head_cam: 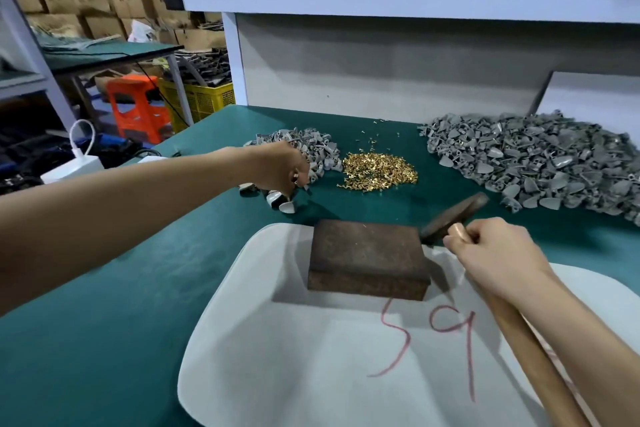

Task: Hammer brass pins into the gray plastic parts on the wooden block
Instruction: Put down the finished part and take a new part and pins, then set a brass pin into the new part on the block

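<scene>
1. Brown wooden block [367, 253], flat and rectangular, lies on a smooth white sheet [277, 340] marked "59" in red.
2. Right hand [498, 253] wraps tight round the hammer [453, 215]; its long wooden handle runs from lower right up to the dark head, just right of the block.
3. Left hand [280, 166] curls into the small heap of gray plastic parts [322, 149], beside shiny brass pins [379, 170]; I cannot tell whether it holds 1.

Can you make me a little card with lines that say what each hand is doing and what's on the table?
left hand: pinching a gray part at the small gray pile
right hand: gripping the hammer
wooden block: on the white sheet, no gray part on it
brass pins: a heap between the two gray piles
big gray pile: on the right
</scene>
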Demonstrator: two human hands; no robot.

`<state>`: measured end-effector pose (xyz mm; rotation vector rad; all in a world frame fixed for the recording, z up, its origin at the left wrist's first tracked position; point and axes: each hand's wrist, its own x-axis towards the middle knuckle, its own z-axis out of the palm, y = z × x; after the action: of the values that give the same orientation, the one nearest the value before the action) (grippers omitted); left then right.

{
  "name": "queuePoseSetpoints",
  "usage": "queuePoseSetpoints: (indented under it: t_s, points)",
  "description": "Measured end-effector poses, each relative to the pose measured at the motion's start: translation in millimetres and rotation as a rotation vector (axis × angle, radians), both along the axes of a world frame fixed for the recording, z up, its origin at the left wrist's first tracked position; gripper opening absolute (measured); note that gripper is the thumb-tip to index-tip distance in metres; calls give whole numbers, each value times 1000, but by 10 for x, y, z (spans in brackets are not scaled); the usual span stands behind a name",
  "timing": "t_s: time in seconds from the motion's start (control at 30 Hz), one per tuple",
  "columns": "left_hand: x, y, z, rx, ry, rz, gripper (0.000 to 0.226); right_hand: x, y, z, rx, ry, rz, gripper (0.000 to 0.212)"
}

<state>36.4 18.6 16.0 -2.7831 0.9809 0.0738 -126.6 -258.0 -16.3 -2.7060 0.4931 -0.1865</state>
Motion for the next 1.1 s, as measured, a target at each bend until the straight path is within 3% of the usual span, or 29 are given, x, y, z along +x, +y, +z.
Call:
queuePoseSetpoints:
  t_s: [0.17, 0.27, 0.33, 0.4, 0.43, 0.5, 0.57, 0.6, 0.67, 0.73, 0.83, 0.93, 1.03, 1.1]
  points:
    - [-171, 17, -49, 7, 189, 69, 21, -24, -50, 20, -75, 42, -33, 35]
    - [-309, -2, -47, -30, 110, 58, 15, -15, -65, 19, -126, 126, -28, 35]
    - [-404, -32, 40, -124, 78, 53, 11, -23, -74, 61, -158, 156, -39, 37]
    - [-541, -81, 198, -361, 93, 39, 7, -45, -90, 169, -168, 58, -39, 36]
    - [-641, -123, 285, -526, 145, 12, 6, -63, -87, 244, -97, -46, -9, 34]
    - [-907, -255, 422, -870, 361, -79, 6, -133, 5, 422, 356, -274, 138, 31]
    - [-1159, -395, 436, -1048, 431, -175, 14, -262, 235, 575, 952, -282, 333, 29]
    - [-1267, -466, 403, -1065, 395, -204, 18, -307, 337, 592, 1066, -250, 405, 31]
    - [-1416, -576, 307, -1050, 274, -216, 20, -363, 502, 553, 1011, -256, 468, 30]
    - [-1476, -625, 222, -1026, 153, -229, 17, -350, 567, 489, 936, -321, 441, 14]
    - [-1483, -621, 117, -1047, 210, -208, 21, -296, 510, 401, 916, -328, 392, 4]
    - [-1376, -549, 109, -1103, 288, -107, 22, -226, 461, 292, 601, -367, 387, 9]
    - [-1269, -487, 130, -1209, 373, -33, 13, -228, 469, 175, 181, -420, 497, 9]
    - [-1247, -483, 101, -1253, 435, 2, 15, -240, 486, 101, 14, -481, 579, 10]
